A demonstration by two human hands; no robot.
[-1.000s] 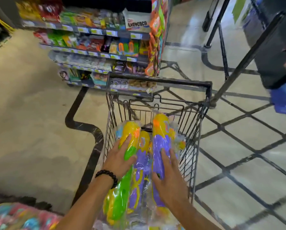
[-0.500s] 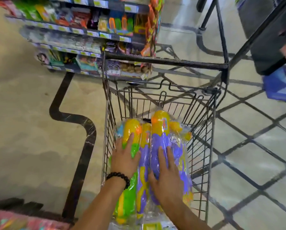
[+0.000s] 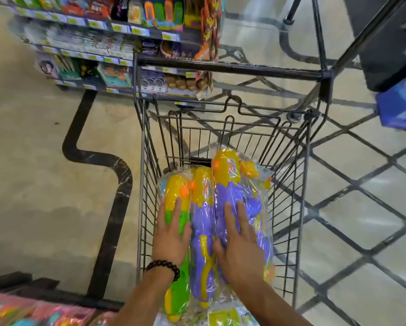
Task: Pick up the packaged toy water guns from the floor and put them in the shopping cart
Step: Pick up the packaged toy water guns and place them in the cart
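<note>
Three packaged toy water guns in clear plastic lie side by side inside the black wire shopping cart [image 3: 289, 208], pointing away from me. My left hand [image 3: 171, 236], with a black bead bracelet at the wrist, rests on the yellow and green gun [image 3: 176, 187]. A purple and yellow gun [image 3: 202, 222] lies between my hands. Fingers outstretched, my right hand [image 3: 240, 243] holds the larger purple and yellow gun [image 3: 227, 175]. The near ends of the packages are hidden under my forearms.
The cart handle [image 3: 230, 69] is at the far side. Beyond it stands a store shelf [image 3: 98, 52] stocked with snacks and toys. A blue box [image 3: 399, 107] juts in at the right. More colourful packages [image 3: 20, 311] lie at the bottom left. Tiled floor surrounds the cart.
Both hands and the water guns have sunk lower into the cart, and the view has tilted downward and closer to the basket.
</note>
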